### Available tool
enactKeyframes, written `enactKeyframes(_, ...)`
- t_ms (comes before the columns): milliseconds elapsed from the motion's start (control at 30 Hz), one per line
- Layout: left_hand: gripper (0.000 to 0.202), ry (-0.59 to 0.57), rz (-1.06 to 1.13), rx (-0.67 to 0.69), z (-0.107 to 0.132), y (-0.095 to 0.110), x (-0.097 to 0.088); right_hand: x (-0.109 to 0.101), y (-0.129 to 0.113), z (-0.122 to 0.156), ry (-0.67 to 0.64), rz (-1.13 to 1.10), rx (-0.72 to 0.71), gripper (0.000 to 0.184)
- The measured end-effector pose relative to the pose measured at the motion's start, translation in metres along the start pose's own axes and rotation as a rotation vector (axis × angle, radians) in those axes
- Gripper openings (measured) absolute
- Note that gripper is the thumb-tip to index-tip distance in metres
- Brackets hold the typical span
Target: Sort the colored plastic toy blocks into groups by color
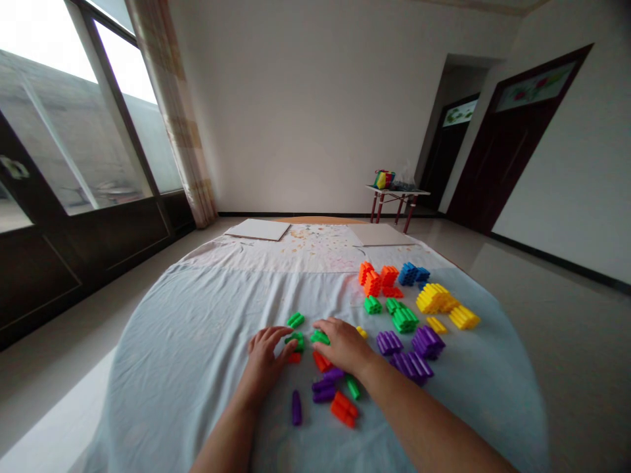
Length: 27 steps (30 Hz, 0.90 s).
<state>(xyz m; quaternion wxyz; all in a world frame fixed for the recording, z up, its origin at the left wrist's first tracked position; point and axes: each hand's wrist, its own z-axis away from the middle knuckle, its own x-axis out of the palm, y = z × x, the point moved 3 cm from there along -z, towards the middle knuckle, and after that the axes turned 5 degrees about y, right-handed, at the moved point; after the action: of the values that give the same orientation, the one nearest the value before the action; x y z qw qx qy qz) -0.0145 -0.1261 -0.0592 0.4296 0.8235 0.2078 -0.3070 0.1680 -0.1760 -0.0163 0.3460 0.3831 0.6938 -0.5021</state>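
Note:
My left hand (269, 348) rests low over the cloth, its thumb and fingers closed around a green plastic building block (298, 340). Just across from it, my right hand (342, 341) has its fingers curled over another green block (319, 337); its thumb is hidden. A green pair of blocks (296, 320) lies beyond the left fingertips. Orange blocks (322, 361) sit under and beside the right hand. Nearer me are purple blocks (324, 390), a single purple block (296, 407), a green block (353, 387) and joined orange blocks (344, 409).
To the right stand sorted clusters of orange (373, 282), blue (408, 274), yellow (436, 297), green (404, 319) and purple blocks (413, 366). Two flat boards (259, 229) lie at the far side of the cloth-covered table (187, 328). A small side table (397, 192) holds bags.

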Motion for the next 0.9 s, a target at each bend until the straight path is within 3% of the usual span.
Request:
enactKeyframes(133,0.037,0.113,0.058,-0.098,-0.002,-0.009,-0.003,-0.003,0.0,0.006,-0.047,0.03,0.041,0.03)
enactKeyframes(333,0.04,0.257,0.044,-0.219,-0.002,-0.025,-0.011,-0.008,-0.004,0.008,-0.073,0.087,-0.008,0.028)
enactKeyframes(767,0.045,0.226,0.055,-0.349,-0.007,-0.031,-0.016,-0.002,0.0,0.007,0.027,0.151,-0.117,0.01)
enactKeyframes(900,0.048,0.22,0.043,-0.39,-0.006,-0.027,-0.018,-0.01,-0.004,0.011,0.095,0.109,-0.13,0.009)
